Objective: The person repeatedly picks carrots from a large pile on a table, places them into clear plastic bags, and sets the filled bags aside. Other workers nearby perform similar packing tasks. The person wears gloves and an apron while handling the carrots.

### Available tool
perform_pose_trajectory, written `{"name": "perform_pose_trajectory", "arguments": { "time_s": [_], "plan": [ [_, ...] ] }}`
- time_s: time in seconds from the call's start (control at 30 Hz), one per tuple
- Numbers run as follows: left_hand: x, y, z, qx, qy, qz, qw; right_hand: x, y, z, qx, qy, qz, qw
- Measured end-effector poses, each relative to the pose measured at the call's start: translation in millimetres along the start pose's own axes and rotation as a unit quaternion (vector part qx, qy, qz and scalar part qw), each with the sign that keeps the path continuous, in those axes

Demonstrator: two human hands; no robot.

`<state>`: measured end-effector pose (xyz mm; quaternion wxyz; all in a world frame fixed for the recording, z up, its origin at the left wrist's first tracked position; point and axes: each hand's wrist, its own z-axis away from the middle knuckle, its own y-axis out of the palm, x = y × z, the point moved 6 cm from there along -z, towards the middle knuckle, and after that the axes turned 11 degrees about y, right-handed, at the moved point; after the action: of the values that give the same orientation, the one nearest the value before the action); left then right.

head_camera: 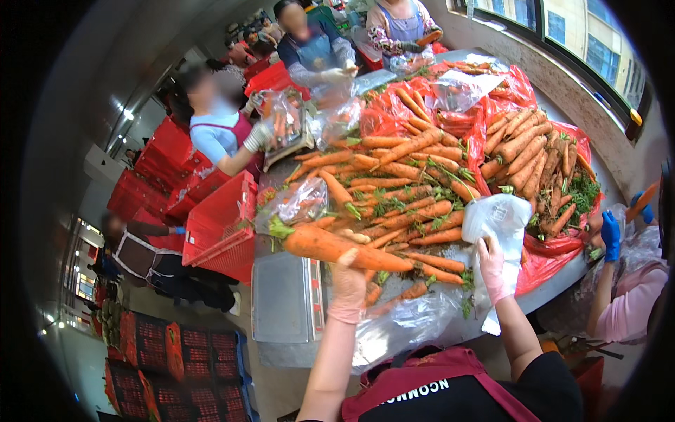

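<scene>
My left hand (348, 287), in a thin pale glove, grips a large orange carrot (337, 248) with short green leaf stubs at its left end. The carrot lies above the near edge of a big pile of loose carrots (395, 182). My right hand (491, 264), gloved alike, holds a roll or stack of clear plastic bags (498, 216) at the pile's right side. A flat scale (282, 298) stands on the metal table to the left of my left hand. Crumpled clear plastic (411, 322) lies at the near table edge, between my arms.
Red plastic sacks (553, 258) with more carrots (527, 153) are on the right. An empty red crate (221, 227) stands at the table's left side. Co-workers (227, 132) stand along the left and far sides; another person's blue-gloved hand (610, 237) is at the right.
</scene>
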<state>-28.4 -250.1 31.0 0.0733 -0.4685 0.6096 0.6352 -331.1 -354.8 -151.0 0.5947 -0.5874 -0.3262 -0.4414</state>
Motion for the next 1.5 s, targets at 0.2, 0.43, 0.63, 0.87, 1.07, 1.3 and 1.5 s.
{"name": "perform_pose_trajectory", "arguments": {
  "time_s": [0.2, 0.43, 0.63, 0.87, 1.07, 1.3, 1.5],
  "plan": [
    [11, -7, 34, 0.128, -0.057, -0.184, 0.973, 119, 33, 71, 0.312, -0.040, -0.237, 0.919],
    [46, 6, 68, 0.193, -0.189, -0.289, 0.919, 199, 70, 103, 0.417, -0.060, -0.396, 0.815],
    [56, -15, 79, 0.210, -0.223, -0.314, 0.899, 170, 66, 94, 0.315, -0.082, -0.298, 0.898],
    [58, -14, 93, 0.163, -0.298, -0.213, 0.916, 188, 40, 83, 0.064, -0.363, -0.012, 0.930],
    [64, -24, 101, 0.139, -0.332, -0.111, 0.927, 105, 47, 36, 0.139, 0.089, -0.384, 0.908],
    [61, -49, 84, -0.012, -0.285, -0.046, 0.957, 70, 45, 48, 0.093, -0.050, -0.146, 0.984],
    [70, -68, 74, -0.155, -0.144, 0.033, 0.977, 103, 102, 171, 0.490, -0.026, -0.171, 0.855]
  ]
}}
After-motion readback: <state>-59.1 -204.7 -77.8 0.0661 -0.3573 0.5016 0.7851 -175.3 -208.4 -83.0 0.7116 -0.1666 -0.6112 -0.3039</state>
